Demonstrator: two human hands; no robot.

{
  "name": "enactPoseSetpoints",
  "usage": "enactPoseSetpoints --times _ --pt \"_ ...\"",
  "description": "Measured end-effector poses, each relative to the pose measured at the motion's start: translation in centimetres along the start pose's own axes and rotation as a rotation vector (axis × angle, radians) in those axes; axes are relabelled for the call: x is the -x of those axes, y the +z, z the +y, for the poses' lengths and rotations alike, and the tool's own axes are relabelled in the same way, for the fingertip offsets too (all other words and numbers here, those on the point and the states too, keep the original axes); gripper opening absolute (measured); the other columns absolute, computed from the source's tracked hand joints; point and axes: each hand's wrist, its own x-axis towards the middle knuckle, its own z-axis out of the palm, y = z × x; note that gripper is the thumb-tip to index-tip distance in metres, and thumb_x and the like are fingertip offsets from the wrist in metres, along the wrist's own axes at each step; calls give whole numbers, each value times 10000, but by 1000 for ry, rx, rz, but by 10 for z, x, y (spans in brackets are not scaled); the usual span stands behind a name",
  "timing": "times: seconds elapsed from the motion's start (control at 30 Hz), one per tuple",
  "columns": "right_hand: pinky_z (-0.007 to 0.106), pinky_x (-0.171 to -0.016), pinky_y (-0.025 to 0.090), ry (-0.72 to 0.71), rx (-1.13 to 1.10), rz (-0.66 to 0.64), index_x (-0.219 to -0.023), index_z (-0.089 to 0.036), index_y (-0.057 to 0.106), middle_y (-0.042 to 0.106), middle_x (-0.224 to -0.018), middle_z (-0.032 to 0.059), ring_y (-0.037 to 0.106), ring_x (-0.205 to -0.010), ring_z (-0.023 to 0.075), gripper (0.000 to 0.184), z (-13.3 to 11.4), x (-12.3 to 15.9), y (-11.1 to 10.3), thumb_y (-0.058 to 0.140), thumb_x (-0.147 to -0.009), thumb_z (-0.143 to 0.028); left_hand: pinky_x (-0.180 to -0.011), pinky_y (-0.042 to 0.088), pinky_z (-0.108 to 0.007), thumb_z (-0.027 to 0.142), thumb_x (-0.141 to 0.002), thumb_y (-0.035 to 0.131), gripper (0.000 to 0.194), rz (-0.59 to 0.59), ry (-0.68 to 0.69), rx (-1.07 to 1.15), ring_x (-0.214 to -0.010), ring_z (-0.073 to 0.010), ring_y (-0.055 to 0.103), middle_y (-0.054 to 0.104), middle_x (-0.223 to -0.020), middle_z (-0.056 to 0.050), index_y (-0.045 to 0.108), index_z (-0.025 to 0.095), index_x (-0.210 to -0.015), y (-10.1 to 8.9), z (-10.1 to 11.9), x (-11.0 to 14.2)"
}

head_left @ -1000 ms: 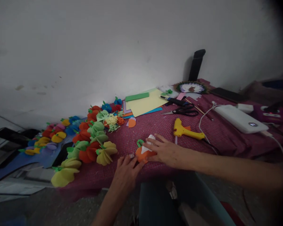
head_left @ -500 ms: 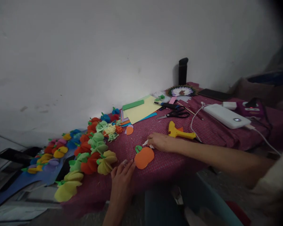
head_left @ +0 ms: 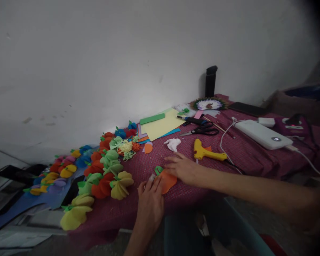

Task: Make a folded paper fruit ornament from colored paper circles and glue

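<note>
White tissue, out of the right hand, now lies left of the glue gun; near-left of that gun, both it and the left hand, fingers loosely open, touch an orange pumpkin cutout.

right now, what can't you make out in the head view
Head view, hidden: parts of the orange cutout, behind the left fingers and right fingers.
Head view, too small and blurred: the reading on the power bank's display.
Head view, cut off by the right edge: the far end of the charging cable.
</note>
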Motion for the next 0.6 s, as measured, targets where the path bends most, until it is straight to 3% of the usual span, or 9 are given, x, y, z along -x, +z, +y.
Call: enactPoseSetpoints --times 0.1,0.23,0.6 --pt "488 -1015 247 -95 -35 -52 -1067 -195 611 624 -1146 51 403 -1218 224 288 -11 8 16 421 -865 -117 -956 299 -458 71 -751 418 502 -17 26 -25 -1200 -238 422 565 -1246 -51 521 223 -1219 9 -1 -3" --pt "531 -1001 250 -117 -52 -42 -1070 -148 608 610 -1171 78 391 -1229 259 276 -7 14 27 433 -859 -122 -957 303 -473 79 -777 403 471 -42 43 -53 -1204 -239 420 584 -1221 -47 536 240 -1200 17 -3 -4" --pt "517 -1015 232 -84 -91 -1 -1082 -177 616 619 -1163 74 417 -1211 245 285 0 15 29 469 -843 -128 -989 265 -488 157 -796 454 424 -100 31 -59 -1209 -267 407 583 -1219 -75 539 226 -1206 5 -4 6"
